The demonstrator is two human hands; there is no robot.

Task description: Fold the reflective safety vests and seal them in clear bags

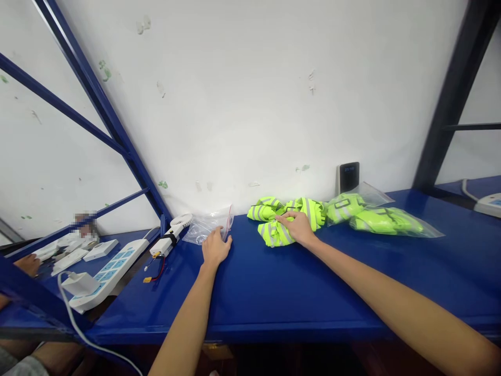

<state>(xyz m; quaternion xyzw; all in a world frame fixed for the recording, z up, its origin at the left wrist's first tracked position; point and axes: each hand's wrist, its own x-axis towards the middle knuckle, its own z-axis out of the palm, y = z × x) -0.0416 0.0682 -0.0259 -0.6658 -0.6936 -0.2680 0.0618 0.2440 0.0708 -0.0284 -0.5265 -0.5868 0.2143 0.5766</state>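
My left hand (216, 246) rests on the near edge of a clear zip bag (203, 225) with a red seal line. Its thumb stands apart from the fingers, and the bag looks flat. My right hand (299, 227) pinches a bundled neon-yellow reflective vest (274, 234) with grey stripes. Behind that bundle lie two more rolled yellow bundles, one on the left (266, 209) and one on the right (313, 211), partly covered by my hand. To their right, two clear bags hold similar yellow bundles, one behind (345, 208) and one in front (387, 221).
A dark-faced clock (348, 177) stands against the wall. Left of the clear bag lie a small white fan (180, 221) and a wired connector (156, 269). Beyond a blue frame post (135, 167) are a power strip (111, 274) and another person's hand (29, 265).
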